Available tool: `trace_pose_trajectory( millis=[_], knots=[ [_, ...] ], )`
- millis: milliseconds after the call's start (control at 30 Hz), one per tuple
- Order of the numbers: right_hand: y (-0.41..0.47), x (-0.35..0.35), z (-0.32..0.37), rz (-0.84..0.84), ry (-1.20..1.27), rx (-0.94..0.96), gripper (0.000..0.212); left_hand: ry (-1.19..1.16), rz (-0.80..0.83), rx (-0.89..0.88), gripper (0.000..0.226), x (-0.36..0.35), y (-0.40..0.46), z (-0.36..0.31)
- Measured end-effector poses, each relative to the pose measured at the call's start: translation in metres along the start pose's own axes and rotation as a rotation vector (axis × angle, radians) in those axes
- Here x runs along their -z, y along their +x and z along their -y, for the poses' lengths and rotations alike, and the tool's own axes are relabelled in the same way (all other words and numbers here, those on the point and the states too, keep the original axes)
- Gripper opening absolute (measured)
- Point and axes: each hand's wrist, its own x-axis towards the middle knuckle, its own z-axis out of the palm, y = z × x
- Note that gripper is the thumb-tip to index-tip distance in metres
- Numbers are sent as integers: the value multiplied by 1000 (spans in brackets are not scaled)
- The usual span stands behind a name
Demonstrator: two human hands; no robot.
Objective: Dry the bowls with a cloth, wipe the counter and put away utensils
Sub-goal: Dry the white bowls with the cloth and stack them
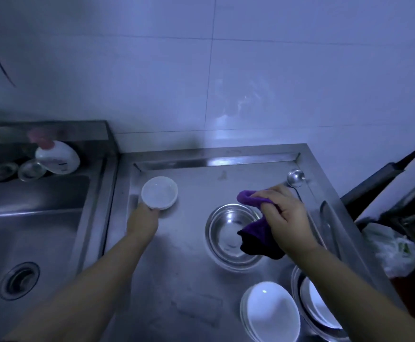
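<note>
A small white bowl (159,192) sits on the steel counter (181,255) at the back left; my left hand (143,219) holds its near rim. My right hand (284,215) grips a purple cloth (255,236), which hangs over the right edge of a steel bowl (228,236) in the middle of the counter. A metal ladle (296,177) lies at the back right, partly hidden behind my right hand. Stacked white bowls (270,314) stand at the front right, beside a white bowl inside a steel dish (318,309) that my right forearm partly covers.
A steel sink (31,218) with a round drain (20,280) lies to the left. Behind it stand a white bottle with a pink pump (57,156) and two glass cups (31,170). A crumpled plastic bag (394,250) lies right of the counter. The tiled wall rises behind.
</note>
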Motion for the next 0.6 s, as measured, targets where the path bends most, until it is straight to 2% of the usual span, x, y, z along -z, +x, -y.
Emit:
trace_pose_trajectory(
  millis=[133, 233, 333, 433, 500, 600],
  knots=[
    [0, -33, 1, -5, 1, -56, 36, -500, 101, 381, 32, -11, 45, 4],
    [-5, -50, 2, -10, 1, -51, 41, -692, 141, 465, 34, -20, 69, 10],
    [-10, -59, -3, -50, 3, -72, 48, -722, 128, 511, 27, -27, 86, 14],
    [-15, -65, -5, -65, 21, -130, 45, -720, 108, 556, 17, -26, 95, 17],
    [-17, -68, -4, -59, 28, -143, 48, -617, 97, 476, 22, -24, 95, 19],
    [-19, -69, -1, -45, 23, -142, 60, -358, 52, 246, 23, -11, 83, 21]
  ],
)
